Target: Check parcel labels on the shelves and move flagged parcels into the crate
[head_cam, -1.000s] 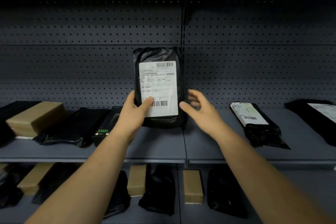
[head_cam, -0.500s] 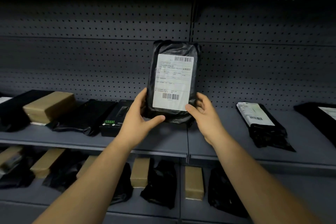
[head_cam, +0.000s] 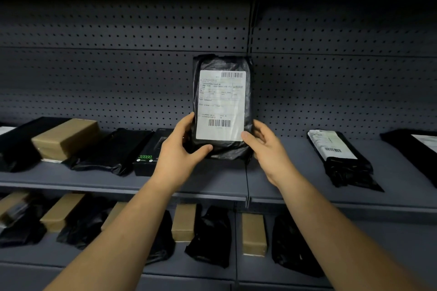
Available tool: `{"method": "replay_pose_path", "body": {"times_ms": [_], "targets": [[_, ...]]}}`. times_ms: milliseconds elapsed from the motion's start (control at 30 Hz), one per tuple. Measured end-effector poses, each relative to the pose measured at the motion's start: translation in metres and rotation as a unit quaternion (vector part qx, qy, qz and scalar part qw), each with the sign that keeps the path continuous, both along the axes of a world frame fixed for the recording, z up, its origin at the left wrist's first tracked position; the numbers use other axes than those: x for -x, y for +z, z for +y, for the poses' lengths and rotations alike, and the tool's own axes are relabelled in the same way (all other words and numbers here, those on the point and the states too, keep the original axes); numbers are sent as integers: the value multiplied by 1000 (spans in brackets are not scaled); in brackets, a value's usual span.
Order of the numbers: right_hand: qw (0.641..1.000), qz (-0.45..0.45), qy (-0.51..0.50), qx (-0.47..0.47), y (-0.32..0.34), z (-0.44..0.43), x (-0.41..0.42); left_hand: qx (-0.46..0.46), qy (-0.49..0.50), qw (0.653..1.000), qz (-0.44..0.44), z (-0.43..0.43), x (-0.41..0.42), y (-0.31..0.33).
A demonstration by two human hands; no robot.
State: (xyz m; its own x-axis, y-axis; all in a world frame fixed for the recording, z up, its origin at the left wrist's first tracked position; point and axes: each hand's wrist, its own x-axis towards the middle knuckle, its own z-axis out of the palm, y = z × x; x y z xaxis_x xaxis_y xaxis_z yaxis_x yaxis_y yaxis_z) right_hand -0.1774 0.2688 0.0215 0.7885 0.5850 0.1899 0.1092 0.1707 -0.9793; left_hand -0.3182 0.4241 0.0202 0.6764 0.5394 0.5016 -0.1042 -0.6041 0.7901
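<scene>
I hold a black plastic parcel [head_cam: 222,64] upright in front of the pegboard, its white label [head_cam: 221,104] with two barcodes facing me. My left hand [head_cam: 179,149] grips its lower left corner, thumb across the bottom edge. My right hand [head_cam: 267,149] grips the lower right edge, thumb on the label's corner. The parcel's bottom hangs just above the upper shelf [head_cam: 212,179]. No crate is in view.
On the upper shelf lie a brown box [head_cam: 66,137], a black bag [head_cam: 111,151], a black "30000" box [head_cam: 149,156], and labelled black parcels at right [head_cam: 340,156] and far right [head_cam: 416,146]. The lower shelf [head_cam: 208,269] holds several brown boxes and black bags.
My right hand has closed onto the parcel's right edge. My left thumb has slid from the label down to the bottom edge. The parcel stays upright; the view has shifted left.
</scene>
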Motion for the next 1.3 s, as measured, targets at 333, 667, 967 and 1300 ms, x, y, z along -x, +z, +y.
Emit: {"method": "replay_pose_path", "body": {"times_ms": [333,667,967,1300], "targets": [[1000,-10,-15,12,12,6,-5,10,-24,999,-27,11,-17,13],[996,-50,4,79,-3,0,-6,20,-35,999,-8,19,-31,-10],[960,-137,-74,234,-34,-26,-26,46,-47,996,55,-8,-58,-36],[946,-147,-79,279,-58,-59,-60,38,-40,991,124,-41,-93,-58]]}}
